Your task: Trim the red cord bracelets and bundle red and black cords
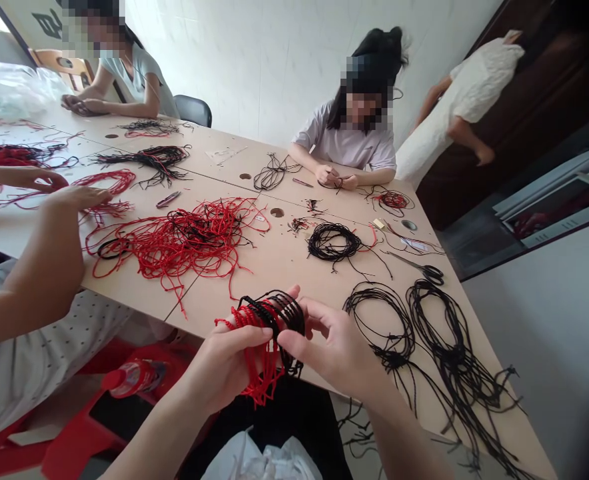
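A bunch of braided cords, red (260,375) on the left and black (288,317) on the right, is looped over the fingers of my left hand (232,353). My left thumb presses on the front of the bunch, near where the two colours meet. My right hand (334,340) closes on the black cords from the right, thumb in front and curled fingers behind. Just past my hands lies a tangled pile of red and black cords (189,233). Coiled black cords (382,320) lie right of my right hand.
A larger black cord bundle (437,327), scissors (424,270) and a round black coil (333,241) lie on the table (274,263). Co-workers sit at the far side; another's arms (39,287) reach in from the left. A bottle (134,378) stands on a red stool (74,440).
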